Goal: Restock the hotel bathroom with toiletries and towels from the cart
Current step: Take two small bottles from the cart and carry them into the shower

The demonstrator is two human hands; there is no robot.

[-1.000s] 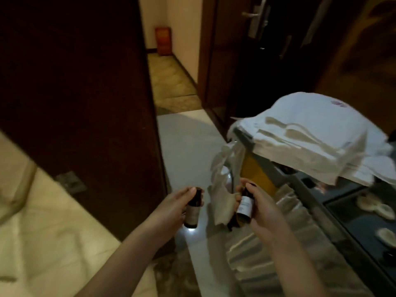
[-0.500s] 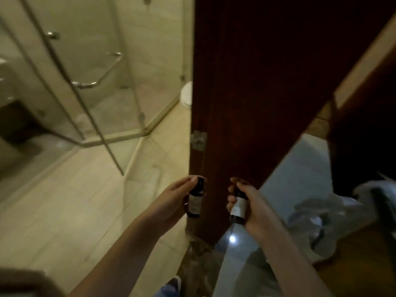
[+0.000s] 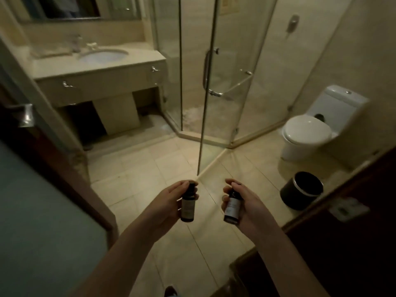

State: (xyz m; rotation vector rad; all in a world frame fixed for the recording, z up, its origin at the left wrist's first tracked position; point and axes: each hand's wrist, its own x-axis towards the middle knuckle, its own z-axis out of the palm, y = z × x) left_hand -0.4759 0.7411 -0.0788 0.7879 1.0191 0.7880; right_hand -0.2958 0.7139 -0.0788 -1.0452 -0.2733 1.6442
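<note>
Two small dark bottles, one per hand. Left bottle (image 3: 188,205) sits upright in the left hand (image 3: 169,203), fingers wrapped round the body, thumb near the cap. Right bottle (image 3: 231,207) is clamped the same way in the right hand (image 3: 244,205), tilted slightly inward. Pale labels on both, text too blurred to read. Hands are held apart at about the same height, out in front of the body, over bare floor tiles (image 3: 150,179).

Position: in the bathroom doorway. Dark wooden door (image 3: 342,243) on the right, frosted panel (image 3: 42,221) on the left.

Ahead-left: vanity counter (image 3: 64,67) with sink (image 3: 102,55) and tap (image 3: 76,42). Something small and pale is near the tap, too blurred to identify. Mirror (image 3: 70,7) above. Centre: glass shower enclosure (image 3: 214,82), door swung open into the room. Right: toilet (image 3: 306,133), lid down, and a black bin (image 3: 301,190) just beside it.

Status, my read:
- Toiletries picked up and carried as far as the bathroom threshold.
- Not yet placed. The counter is the likely drop point, well apart from the hands.
- No towels visible on rails or counter. Cart is out of frame.
- So it's early: the bottles need setting down, then the towels and likely more stock are left.
</note>
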